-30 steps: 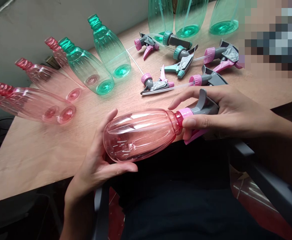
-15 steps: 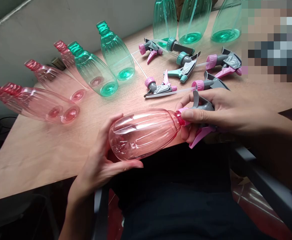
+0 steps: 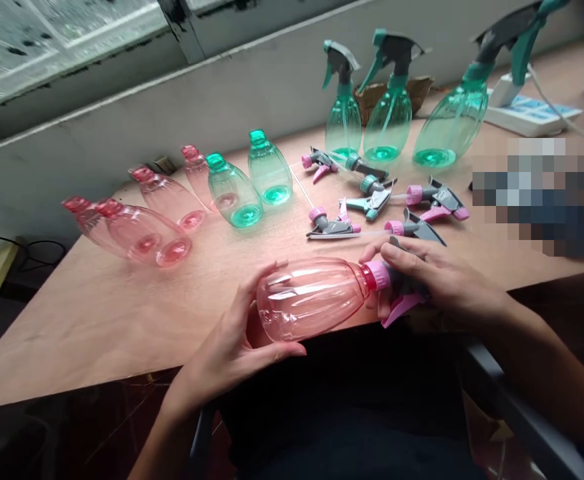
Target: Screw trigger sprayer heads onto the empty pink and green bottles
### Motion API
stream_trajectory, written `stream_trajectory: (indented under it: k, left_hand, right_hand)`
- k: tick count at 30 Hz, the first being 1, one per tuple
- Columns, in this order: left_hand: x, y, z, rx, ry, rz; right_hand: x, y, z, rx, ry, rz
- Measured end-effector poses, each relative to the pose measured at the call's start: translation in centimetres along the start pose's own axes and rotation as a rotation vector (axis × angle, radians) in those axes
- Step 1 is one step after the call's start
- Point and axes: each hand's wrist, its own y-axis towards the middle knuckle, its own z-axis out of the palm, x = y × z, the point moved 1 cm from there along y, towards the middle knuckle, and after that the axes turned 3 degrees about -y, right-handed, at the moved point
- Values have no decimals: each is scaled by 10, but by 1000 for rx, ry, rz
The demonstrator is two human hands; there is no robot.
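Observation:
A clear red bottle (image 3: pixel 312 297) lies sideways above the table's front edge, its base in my left hand (image 3: pixel 242 333), thumb below and fingers behind. At its neck sits the pink collar of a grey and pink spray head (image 3: pixel 378 275). My right hand (image 3: pixel 422 267) is closed around the grey part of that spray head, and the pink trigger points down below the fingers. Behind the hands lie several loose spray heads, among them a pink and grey one (image 3: pixel 329 225) and a teal one (image 3: pixel 372 200).
Several red bottles (image 3: pixel 142 233) and two green bottles (image 3: pixel 235 193) without spray heads stand at the left of the table (image 3: pixel 122 320). Three green bottles with spray heads (image 3: pixel 387 127) stand at the back, near a white device (image 3: pixel 532 113). A chair armrest (image 3: pixel 502 380) is at the lower right.
The camera view has tilted up, showing the window and the tops of the green bottles. My right fingers have shifted back from the pink collar onto the grey part, leaving the collar more visible.

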Motion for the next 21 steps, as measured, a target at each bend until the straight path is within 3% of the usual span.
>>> stream_trajectory:
  k: [6,12,15,19,21]
  left_hand:
    - [-4,-6,-2,-4,73,-78]
    - [1,-11,-4,-31,55,-105]
    - [5,-12,-3,-43,45,-91]
    - [13,-14,-1,-16,60,-30]
    - [17,-15,0,6,83,4]
  right_hand:
    - [0,-7,9,-108,-29,-33]
    - [-1,-3,13,-65,-40,-146]
    - [-1,-6,13,-121,-168,-190]
    - [1,-18,14,-104,-193,-162]
    - [8,-25,10,-172,-243,-213]
